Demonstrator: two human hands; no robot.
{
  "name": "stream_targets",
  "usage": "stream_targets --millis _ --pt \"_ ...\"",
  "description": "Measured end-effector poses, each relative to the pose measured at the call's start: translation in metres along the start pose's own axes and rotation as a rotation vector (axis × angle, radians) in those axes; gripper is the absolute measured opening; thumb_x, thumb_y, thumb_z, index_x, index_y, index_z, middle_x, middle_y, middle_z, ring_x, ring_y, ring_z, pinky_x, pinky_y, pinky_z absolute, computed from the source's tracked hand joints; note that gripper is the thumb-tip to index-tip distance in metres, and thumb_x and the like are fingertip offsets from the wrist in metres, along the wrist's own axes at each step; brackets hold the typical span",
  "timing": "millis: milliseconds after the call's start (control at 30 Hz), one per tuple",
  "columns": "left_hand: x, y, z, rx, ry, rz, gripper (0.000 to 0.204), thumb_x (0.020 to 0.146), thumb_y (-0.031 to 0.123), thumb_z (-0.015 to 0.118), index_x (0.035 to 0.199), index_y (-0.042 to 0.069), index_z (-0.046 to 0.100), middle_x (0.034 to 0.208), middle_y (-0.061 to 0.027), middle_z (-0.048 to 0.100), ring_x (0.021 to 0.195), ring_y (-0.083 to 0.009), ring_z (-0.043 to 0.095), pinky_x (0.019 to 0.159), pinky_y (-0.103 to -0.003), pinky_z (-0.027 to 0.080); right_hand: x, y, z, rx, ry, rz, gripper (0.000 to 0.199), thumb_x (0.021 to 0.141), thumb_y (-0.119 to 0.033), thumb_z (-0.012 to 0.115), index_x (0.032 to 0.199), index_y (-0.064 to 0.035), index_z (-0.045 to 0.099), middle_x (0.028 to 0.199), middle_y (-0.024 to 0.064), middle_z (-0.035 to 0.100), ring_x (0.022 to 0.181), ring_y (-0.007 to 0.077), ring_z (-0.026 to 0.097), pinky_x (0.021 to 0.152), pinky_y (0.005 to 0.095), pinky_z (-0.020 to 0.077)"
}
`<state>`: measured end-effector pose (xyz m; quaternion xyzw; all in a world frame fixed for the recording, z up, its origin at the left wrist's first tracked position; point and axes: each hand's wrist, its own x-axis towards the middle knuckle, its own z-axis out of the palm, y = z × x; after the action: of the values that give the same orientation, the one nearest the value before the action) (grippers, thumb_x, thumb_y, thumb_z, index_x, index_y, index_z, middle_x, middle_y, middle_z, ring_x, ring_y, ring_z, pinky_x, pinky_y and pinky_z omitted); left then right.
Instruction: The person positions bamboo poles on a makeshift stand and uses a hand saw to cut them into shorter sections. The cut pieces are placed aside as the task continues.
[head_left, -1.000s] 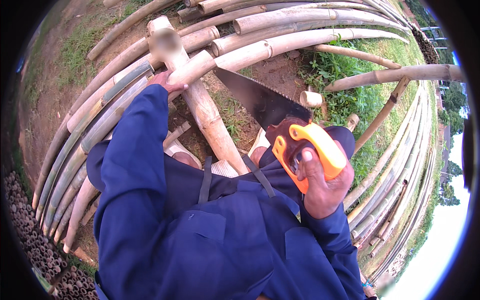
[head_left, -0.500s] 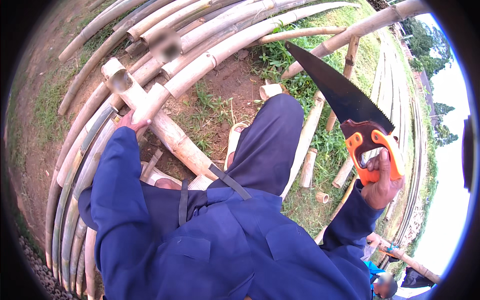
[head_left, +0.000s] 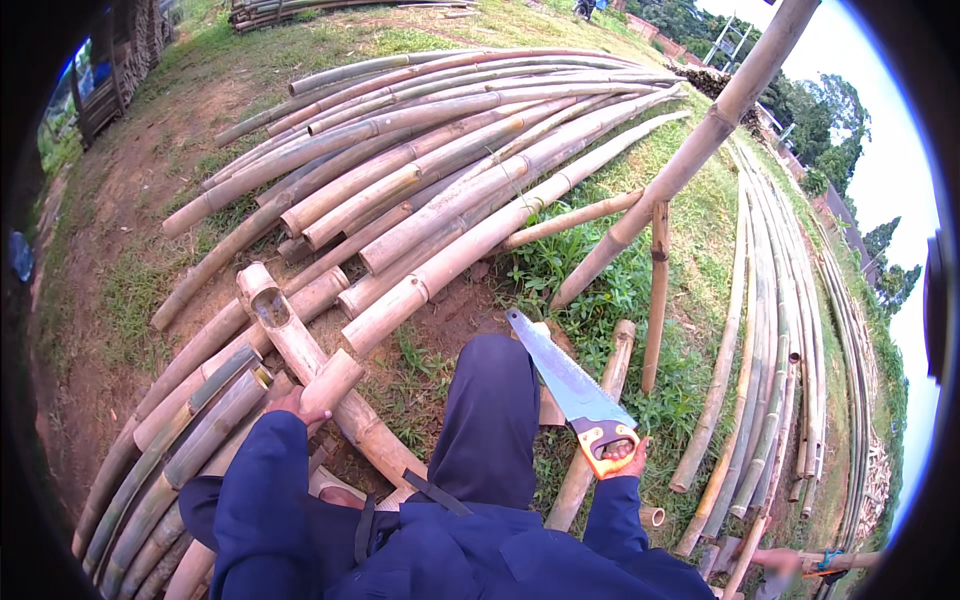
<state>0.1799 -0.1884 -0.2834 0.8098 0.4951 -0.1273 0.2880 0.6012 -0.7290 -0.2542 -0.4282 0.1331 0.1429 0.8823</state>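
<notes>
My left hand (head_left: 306,408) is closed on a bamboo section (head_left: 336,380), short and pale, which rests across a thicker bamboo log (head_left: 370,425). That log has a notch cut out near its far end. A narrow gap separates the section from the near end of a long bamboo pole (head_left: 470,255). On the right, my right hand (head_left: 626,458) grips the orange-and-dark handle of a handsaw (head_left: 572,378). The blade points up and left past my knee, apart from the bamboo section. Some left-hand fingers are hidden behind the section.
Many bamboo poles (head_left: 400,180) lie fanned out ahead and along my left. More poles (head_left: 770,400) lie to the right. A thick slanted pole (head_left: 690,150) and an upright post (head_left: 656,300) stand ahead right. Another person's hand (head_left: 778,560) shows at the lower right.
My view has tilted up, showing more poles. The saw has swung lower and inward, toward my knee. The bamboo section, adjoining the long pole before, now sits slightly apart from it.
</notes>
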Motion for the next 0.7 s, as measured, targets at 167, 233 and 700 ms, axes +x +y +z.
stream_targets --millis 167,233,700 --pt "-0.009 -0.021 -0.019 -0.174 0.085 0.011 0.114 0.065 0.055 0.092 0.154 0.004 0.042 0.142 -0.0248 0.059 0.131 -0.0382 0.059 0.110 -0.044 0.046 0.066 0.043 -0.044 -0.136 -0.063 0.109 0.063 0.085 -0.076 0.067 0.067 -0.0194 0.045 0.053 -0.0055 0.038 0.044 0.0114 0.037 0.046 0.0288 0.0376" --pt "-0.003 -0.082 -0.034 -0.304 0.222 0.048 0.125 0.061 0.042 0.099 0.158 0.000 0.033 0.142 -0.0244 0.058 0.131 -0.0378 0.059 0.111 -0.043 0.047 0.078 0.071 -0.033 -0.232 -0.007 0.180 0.065 0.084 -0.076 0.069 0.066 -0.0202 0.041 0.054 -0.0050 0.033 0.043 0.0122 0.030 0.043 0.0272 0.0331" --pt "-0.244 -0.109 -0.128 -0.397 0.549 -0.044 0.073 0.085 0.034 0.082 0.147 0.007 0.053 0.125 -0.0192 0.068 0.122 -0.0295 0.064 0.107 -0.040 0.048 0.127 0.012 0.025 -1.401 0.490 -0.431 0.074 0.085 -0.032 0.084 0.142 0.0045 0.055 0.130 0.0249 0.065 0.118 0.0354 0.064 0.105 0.0419 0.0485"
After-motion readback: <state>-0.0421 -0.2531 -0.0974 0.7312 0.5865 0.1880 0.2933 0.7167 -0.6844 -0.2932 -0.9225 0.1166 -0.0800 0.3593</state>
